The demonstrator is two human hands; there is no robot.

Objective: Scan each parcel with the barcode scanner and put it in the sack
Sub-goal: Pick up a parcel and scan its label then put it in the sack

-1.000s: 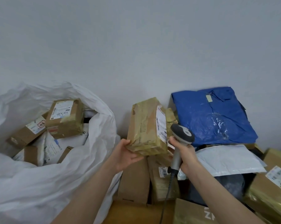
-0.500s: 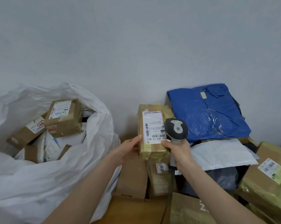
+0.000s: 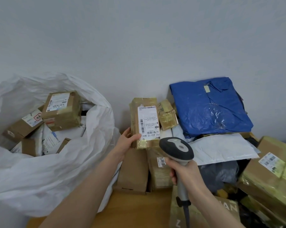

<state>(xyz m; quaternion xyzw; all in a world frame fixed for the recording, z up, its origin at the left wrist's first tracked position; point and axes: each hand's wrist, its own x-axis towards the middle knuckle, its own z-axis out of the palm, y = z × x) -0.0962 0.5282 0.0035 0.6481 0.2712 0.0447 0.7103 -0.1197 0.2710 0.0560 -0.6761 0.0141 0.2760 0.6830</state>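
My left grip (image 3: 127, 142) holds the taped parcel (image 3: 134, 117) upright by its lower end, label (image 3: 148, 122) facing me, above the brown boxes (image 3: 134, 170) beside the white sack (image 3: 56, 175). My right grip (image 3: 185, 172) is wrapped round the scanner (image 3: 176, 149) handle, its head just below the label.

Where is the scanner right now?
The scanner is in the right hand, low and right of centre in the head view, just below the parcel the left hand holds.
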